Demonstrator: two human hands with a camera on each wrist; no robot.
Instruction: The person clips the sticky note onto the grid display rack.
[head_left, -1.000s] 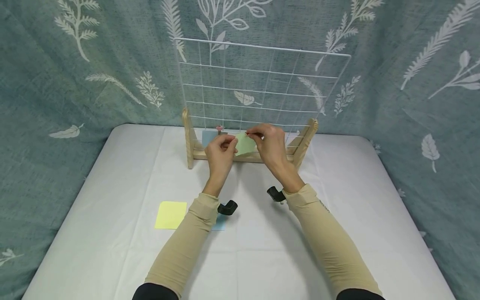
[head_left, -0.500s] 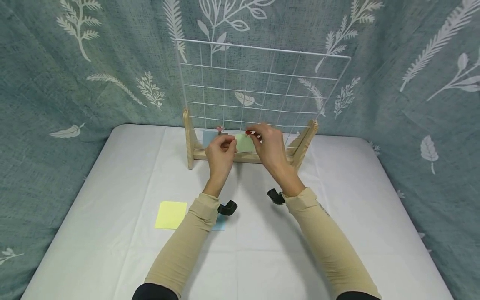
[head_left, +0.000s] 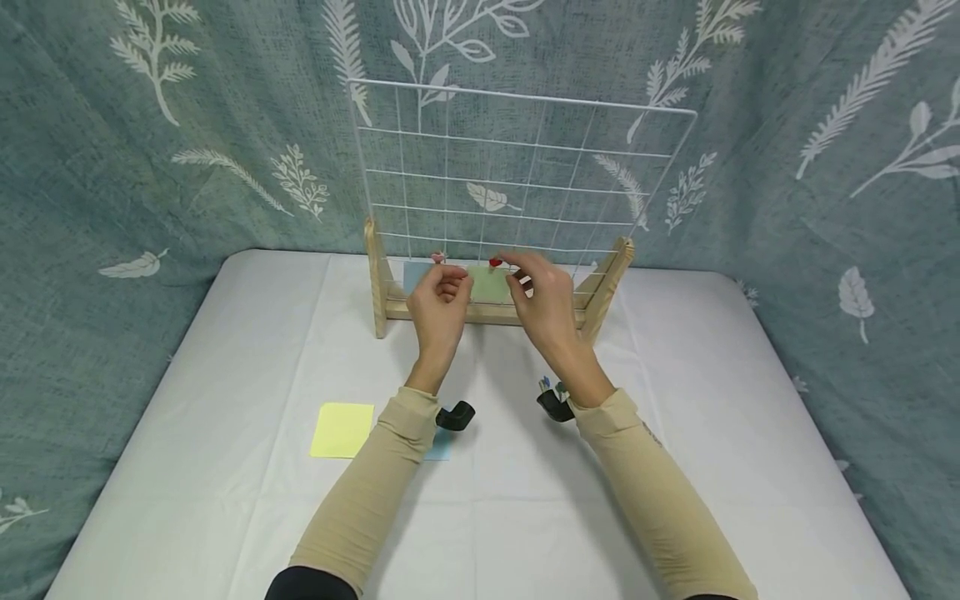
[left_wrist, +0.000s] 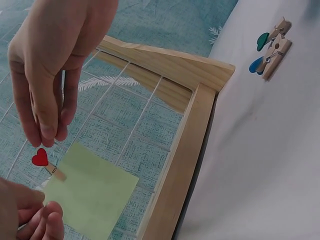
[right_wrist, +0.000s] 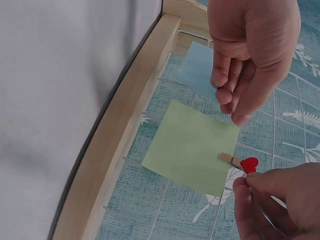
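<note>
The right hand (head_left: 547, 304) arches, empty, beside the wooden, heart-topped peg (right_wrist: 231, 160); the left hand (head_left: 438, 304) curls near the square green note (right_wrist: 190, 147), its grip unclear.

Blue note (head_left: 437, 448) on table (head_left: 225, 500): mostly hidden behind left sleeve (head_left: 360, 492), head view. Second blue note (right_wrist: 194, 70): partly covered by left hand (right_wrist: 254, 47). Left hand: grip on green note (right_wrist: 187, 147) unclear; cut off, both wrist views. Clothespins (head_left: 545, 384): partly hidden by black bracket (head_left: 555, 407), too small for detail, head view. Wooden stand (left_wrist: 182, 165): cut off at bottom edge, left wrist view.
</note>
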